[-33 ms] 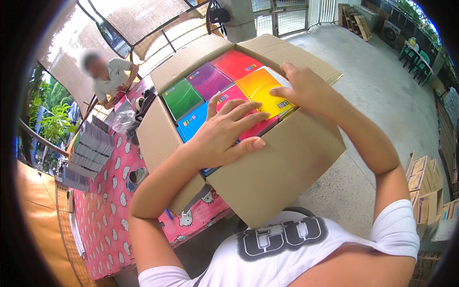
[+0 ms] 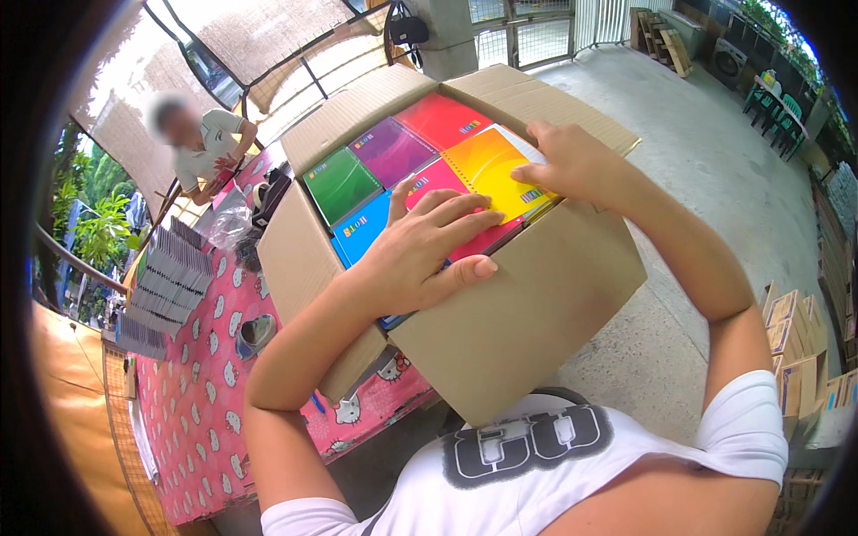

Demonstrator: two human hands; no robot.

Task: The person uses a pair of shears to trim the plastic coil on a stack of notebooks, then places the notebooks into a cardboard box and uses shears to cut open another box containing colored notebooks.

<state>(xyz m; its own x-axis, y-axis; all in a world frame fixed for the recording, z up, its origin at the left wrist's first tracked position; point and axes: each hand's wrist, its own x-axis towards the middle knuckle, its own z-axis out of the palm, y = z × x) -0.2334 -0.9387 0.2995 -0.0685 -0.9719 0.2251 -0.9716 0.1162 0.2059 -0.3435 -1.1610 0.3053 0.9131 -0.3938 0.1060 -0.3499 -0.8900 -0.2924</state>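
An open cardboard box (image 2: 527,313) stands in front of me, packed with notebooks in bright covers. My left hand (image 2: 424,237) lies spread over the near ones, its fingers across a pink-red notebook (image 2: 436,179) and the edge of a yellow spiral notebook (image 2: 487,170). At the yellow one's right side, my right hand (image 2: 576,165) rests with thumb on the cover and index finger apart by the box wall; its other fingers are partly hidden. A blue notebook (image 2: 362,230), a green notebook (image 2: 341,185), a purple notebook (image 2: 391,152) and a red notebook (image 2: 442,119) fill the other places.
Under the box's left side is a table with a pink patterned cover (image 2: 197,402). It bears stacked notebooks (image 2: 170,277), a roll of tape (image 2: 256,335) and clear plastic (image 2: 232,223). Another person (image 2: 210,147) works at its far end. Cartons (image 2: 791,348) stand at right.
My right hand has slid slightly to the right, its thumb drawing back across the yellow cover, and my right elbow has moved outward. My left hand stays nearly in place.
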